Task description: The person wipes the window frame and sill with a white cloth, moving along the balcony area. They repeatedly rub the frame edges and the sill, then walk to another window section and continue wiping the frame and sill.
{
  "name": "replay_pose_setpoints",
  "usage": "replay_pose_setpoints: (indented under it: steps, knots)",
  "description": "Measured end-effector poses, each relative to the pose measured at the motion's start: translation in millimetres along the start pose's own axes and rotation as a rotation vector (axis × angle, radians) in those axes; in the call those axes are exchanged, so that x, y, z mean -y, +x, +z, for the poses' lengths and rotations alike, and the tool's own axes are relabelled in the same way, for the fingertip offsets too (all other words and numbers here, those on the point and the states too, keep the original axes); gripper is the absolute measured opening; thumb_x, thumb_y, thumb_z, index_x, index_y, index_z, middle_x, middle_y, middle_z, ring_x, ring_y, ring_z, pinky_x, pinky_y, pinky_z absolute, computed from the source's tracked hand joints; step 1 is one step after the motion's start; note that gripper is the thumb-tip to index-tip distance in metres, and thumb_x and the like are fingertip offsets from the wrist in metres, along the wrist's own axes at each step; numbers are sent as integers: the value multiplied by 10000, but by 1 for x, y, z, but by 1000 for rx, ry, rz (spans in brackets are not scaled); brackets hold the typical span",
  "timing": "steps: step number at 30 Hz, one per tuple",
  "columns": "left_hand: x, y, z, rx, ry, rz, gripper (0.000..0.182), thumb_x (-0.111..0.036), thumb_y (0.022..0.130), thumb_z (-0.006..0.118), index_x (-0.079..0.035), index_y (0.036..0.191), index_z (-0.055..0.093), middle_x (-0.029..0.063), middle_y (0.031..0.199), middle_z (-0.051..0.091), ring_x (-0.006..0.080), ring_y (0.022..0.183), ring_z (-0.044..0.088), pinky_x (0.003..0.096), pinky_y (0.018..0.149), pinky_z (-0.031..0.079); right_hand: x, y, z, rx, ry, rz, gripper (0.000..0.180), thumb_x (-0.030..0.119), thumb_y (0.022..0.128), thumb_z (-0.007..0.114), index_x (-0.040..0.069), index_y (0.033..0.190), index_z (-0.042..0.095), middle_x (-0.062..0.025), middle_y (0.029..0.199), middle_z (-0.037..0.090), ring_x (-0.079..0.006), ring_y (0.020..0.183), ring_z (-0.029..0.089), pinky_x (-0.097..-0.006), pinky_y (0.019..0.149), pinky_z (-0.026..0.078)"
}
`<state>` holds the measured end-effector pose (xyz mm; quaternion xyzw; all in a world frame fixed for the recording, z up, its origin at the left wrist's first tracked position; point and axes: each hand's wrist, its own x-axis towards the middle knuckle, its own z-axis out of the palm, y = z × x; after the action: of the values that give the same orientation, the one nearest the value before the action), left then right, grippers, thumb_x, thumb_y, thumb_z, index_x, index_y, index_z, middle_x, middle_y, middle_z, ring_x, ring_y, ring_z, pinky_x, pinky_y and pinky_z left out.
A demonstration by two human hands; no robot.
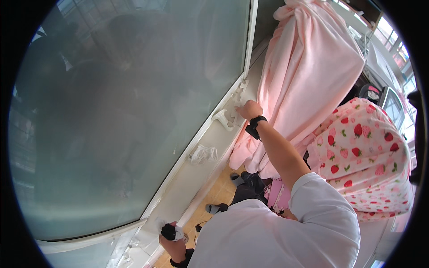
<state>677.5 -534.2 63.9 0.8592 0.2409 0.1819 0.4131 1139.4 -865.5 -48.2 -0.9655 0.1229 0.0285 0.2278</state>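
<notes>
My right hand [249, 110] reaches out to the white window sill [182, 181], beside a white plastic piece with curved cut-outs [238, 92]. Its fingertips are partly hidden, so whether they hold anything is unclear. A curved white plastic piece [224, 120] lies just left of that hand. Lower on the sill is a crumpled clear plastic bag [203, 154]. At the bottom, my left hand [174, 246] is closed around a bundle of black and white material [170, 231], with clear plastic at its edge. Black bands circle both wrists.
A large frosted window pane [134, 117] fills the left side. A pink blanket [308, 67] hangs close by my right arm, and a strawberry-print cloth [365, 154] drapes at the right. Pink foam mats [280, 196] and a thin black cable lie on the floor.
</notes>
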Motion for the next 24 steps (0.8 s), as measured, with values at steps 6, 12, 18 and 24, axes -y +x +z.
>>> replay_pose_setpoints:
  steps: [6,12,18,24]
  knots:
    - [-68,29,65,-10,52,53,71,33,767,620,29,829,656,145,850,689,327,780,673,380,730,535,-40,32,5,64,354,-46,420,359,838,694,-40,959,744,-170,847,752,-285,649,700,-379,656,548]
    - [-102,27,98,-15,50,-19,134,3,793,644,35,918,681,133,870,719,264,798,676,364,764,536,-68,-9,-10,299,1078,26,179,171,955,647,11,876,633,-19,681,614,-80,546,541,-225,490,408]
    - [-109,21,103,53,89,-31,199,-9,823,666,51,1010,695,129,898,694,246,788,640,358,758,531,-84,-86,-18,118,1296,-181,112,75,947,697,44,922,593,5,771,635,-42,642,567,-223,537,446]
    - [-104,34,101,291,-74,-13,471,64,676,642,32,1142,705,79,1034,669,214,922,598,338,861,480,-119,-152,-82,-183,1118,-257,199,60,907,756,41,998,580,19,696,552,-40,611,524,-227,536,413]
